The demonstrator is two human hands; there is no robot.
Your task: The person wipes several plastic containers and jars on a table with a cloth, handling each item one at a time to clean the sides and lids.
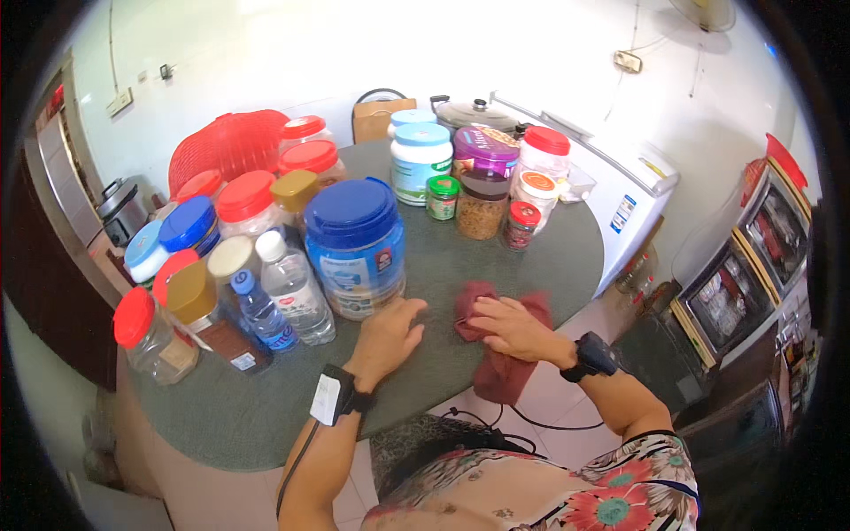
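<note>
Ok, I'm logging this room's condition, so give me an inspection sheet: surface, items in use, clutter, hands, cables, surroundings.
Surface: grey-green table with a curved edge.
Items in use: dark red cloth, bunched, seemingly hanging past the near edge.
Clutter: crowded lidded jars and bottles at left, including a blue-lidded tub; a second cluster, including a purple tin, toward the far right.
Hands: left hand by the tub's base, contact unclear; right hand over the cloth, grip unclear.
Cables: black cable along the left forearm; another below the table edge.
Surroundings: red chair behind the table; white appliance at right.
</note>
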